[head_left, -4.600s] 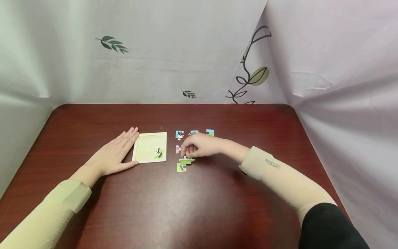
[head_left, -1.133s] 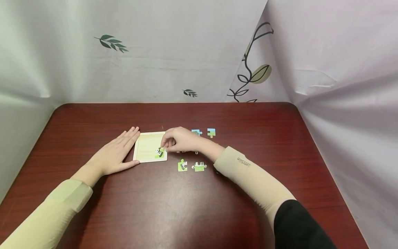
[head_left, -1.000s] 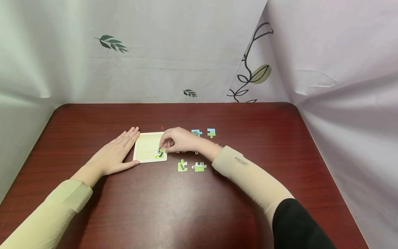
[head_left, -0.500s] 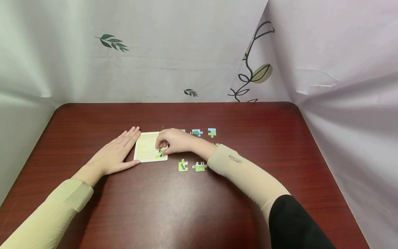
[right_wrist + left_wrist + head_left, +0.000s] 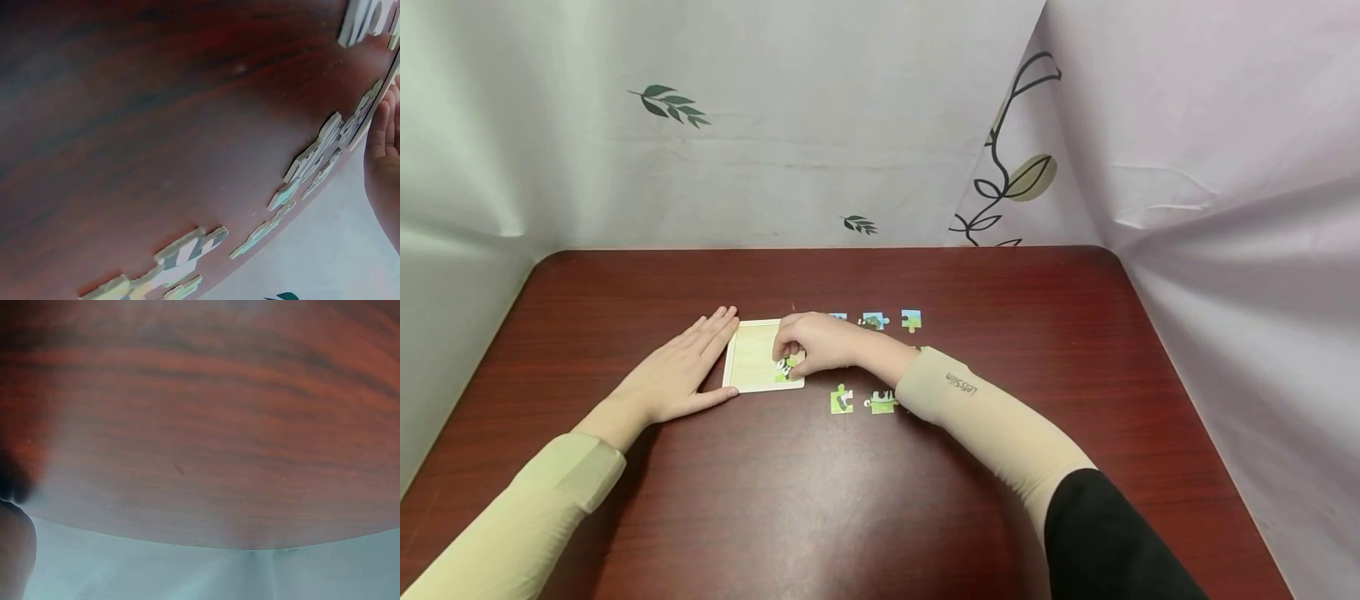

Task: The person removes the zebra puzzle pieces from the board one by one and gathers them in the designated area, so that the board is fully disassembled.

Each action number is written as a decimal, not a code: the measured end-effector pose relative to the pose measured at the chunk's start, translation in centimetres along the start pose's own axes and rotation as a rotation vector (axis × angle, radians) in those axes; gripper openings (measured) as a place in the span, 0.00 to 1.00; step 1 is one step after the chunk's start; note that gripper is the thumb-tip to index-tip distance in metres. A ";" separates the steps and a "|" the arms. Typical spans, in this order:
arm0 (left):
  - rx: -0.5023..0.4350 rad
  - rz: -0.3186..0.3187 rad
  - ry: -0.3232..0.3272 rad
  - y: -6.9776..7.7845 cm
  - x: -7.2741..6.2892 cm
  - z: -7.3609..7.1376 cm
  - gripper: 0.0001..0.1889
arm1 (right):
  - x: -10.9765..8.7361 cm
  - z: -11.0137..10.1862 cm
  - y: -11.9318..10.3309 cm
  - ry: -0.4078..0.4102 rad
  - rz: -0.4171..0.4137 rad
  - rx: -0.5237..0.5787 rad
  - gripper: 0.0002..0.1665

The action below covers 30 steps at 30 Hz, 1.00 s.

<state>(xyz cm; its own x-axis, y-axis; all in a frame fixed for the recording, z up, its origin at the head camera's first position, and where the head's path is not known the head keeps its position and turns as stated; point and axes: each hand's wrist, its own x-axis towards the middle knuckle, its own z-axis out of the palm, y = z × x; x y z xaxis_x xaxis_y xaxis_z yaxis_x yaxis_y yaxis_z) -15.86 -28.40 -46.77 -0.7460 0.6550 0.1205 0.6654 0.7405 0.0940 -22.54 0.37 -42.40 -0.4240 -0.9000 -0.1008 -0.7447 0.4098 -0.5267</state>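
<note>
In the head view, my left hand (image 5: 673, 373) lies flat on the table, its fingertips and thumb against the left edge of the pale wooden puzzle tray (image 5: 748, 358). A panda puzzle piece (image 5: 785, 367) sits in the tray's near right corner. My right hand (image 5: 823, 340) reaches over the tray's right side, thumb and fingers curled in a pinch around that piece and partly covering it. Just right of the tray lie a green and white puzzle piece (image 5: 841, 399) and a sloth puzzle piece (image 5: 881, 402).
More puzzle pieces lie behind the right arm, among them a blue and green one (image 5: 874, 320) and a corner one (image 5: 912, 319). Others show edge-on in the right wrist view, including a striped piece (image 5: 190, 247). A pale curtain (image 5: 775, 150) hangs behind the dark red table (image 5: 737, 500).
My right hand has come from the loose pieces leftward onto the tray, then settled slightly lower over the panda piece. The sloth piece lies farther right than at first. My left hand keeps its place.
</note>
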 end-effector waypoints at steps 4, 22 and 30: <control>0.000 -0.005 -0.008 0.0 0.0 0.0 0.54 | 0.1 0.0 -0.1 -0.014 0.001 -0.026 0.16; -0.009 -0.014 -0.012 0.3 0.0 -0.1 0.54 | 0.4 -0.2 -0.5 -0.017 0.003 -0.036 0.14; -0.015 -0.011 -0.010 0.2 0.0 -0.2 0.54 | 0.5 -0.4 -0.5 0.003 0.006 0.031 0.09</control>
<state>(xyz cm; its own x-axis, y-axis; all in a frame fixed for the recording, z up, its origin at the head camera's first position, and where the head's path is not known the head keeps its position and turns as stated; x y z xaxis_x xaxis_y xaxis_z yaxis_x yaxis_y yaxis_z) -15.70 -28.24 -46.53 -0.7536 0.6481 0.1099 0.6573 0.7456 0.1098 -22.57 -0.24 -41.89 -0.4303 -0.8969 -0.1017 -0.7258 0.4108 -0.5517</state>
